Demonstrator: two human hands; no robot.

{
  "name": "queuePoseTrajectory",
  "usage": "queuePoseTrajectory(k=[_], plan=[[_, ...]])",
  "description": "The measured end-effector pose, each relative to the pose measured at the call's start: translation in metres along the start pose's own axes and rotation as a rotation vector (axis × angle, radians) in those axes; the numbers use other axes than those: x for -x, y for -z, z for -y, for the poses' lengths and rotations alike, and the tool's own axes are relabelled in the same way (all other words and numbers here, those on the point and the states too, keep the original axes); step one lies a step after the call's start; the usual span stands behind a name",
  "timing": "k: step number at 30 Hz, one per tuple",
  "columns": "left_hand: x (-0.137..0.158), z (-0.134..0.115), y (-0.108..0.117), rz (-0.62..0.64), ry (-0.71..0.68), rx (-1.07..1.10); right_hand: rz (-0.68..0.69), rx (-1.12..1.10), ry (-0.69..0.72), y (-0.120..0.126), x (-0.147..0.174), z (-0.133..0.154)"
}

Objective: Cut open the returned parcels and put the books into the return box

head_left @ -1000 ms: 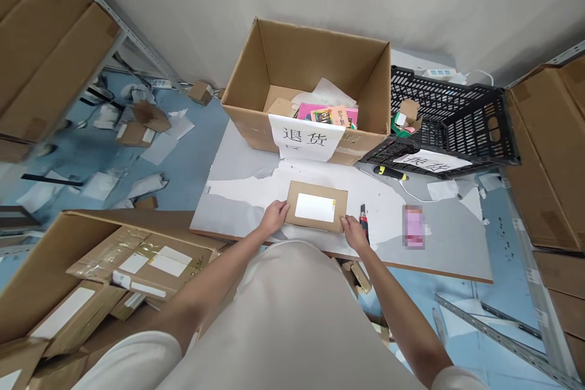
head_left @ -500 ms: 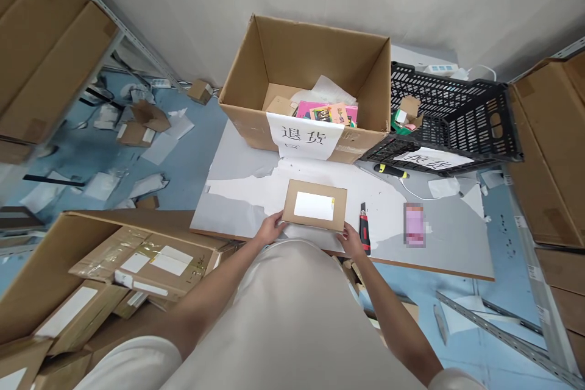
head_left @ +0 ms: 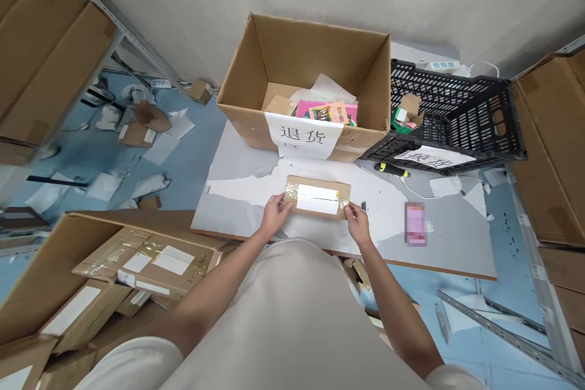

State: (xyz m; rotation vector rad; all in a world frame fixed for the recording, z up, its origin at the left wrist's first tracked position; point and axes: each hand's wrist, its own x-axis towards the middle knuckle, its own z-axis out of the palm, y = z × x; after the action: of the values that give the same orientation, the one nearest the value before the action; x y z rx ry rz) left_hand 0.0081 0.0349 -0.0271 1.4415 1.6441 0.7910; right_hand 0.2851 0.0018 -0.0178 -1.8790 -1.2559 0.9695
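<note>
I hold a small flat cardboard parcel (head_left: 318, 197) with a white label and clear tape, tipped up on its far edge over the white table (head_left: 237, 207). My left hand (head_left: 275, 213) grips its left end. My right hand (head_left: 357, 223) grips its right end. A box cutter (head_left: 363, 206) lies on the table just behind my right hand, mostly hidden by it.
A large open carton (head_left: 311, 73) with a paper sign and colourful items stands behind the parcel. A black plastic crate (head_left: 457, 116) sits to its right. A pink object (head_left: 415, 223) lies on the table's right. A carton of taped parcels (head_left: 137, 262) is at lower left.
The parcel lay flat on the table with my hands at its near corners; now both hands have tilted it up, showing its taped edge. My right hand has moved over the cutter.
</note>
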Motion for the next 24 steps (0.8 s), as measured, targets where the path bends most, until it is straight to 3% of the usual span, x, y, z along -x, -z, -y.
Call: queuePoseTrajectory(k=[9, 12, 14, 16, 18, 21, 24], plan=[[-0.021, -0.011, 0.003, 0.013, 0.057, -0.031, 0.062, -0.028, -0.032, 0.004, -0.016, 0.001], [-0.026, -0.018, 0.0, -0.106, 0.032, -0.083, 0.032, -0.112, -0.063, 0.001, -0.021, -0.004], [-0.027, -0.023, -0.004, -0.222, -0.079, -0.166, -0.024, -0.106, -0.068, 0.002, -0.018, -0.011], [-0.027, -0.026, -0.007, -0.246, -0.262, -0.275, -0.105, 0.024, -0.102, 0.009, -0.01, -0.023], [-0.026, -0.027, -0.008, -0.171, -0.442, -0.381, -0.139, 0.267, -0.205, 0.016, 0.003, -0.038], [-0.023, -0.029, -0.006, -0.053, -0.6, -0.524, -0.033, 0.608, -0.404, 0.022, 0.02, -0.06], [-0.016, -0.03, -0.005, -0.003, -0.67, -0.634, 0.067, 0.691, -0.477, 0.026, 0.025, -0.075]])
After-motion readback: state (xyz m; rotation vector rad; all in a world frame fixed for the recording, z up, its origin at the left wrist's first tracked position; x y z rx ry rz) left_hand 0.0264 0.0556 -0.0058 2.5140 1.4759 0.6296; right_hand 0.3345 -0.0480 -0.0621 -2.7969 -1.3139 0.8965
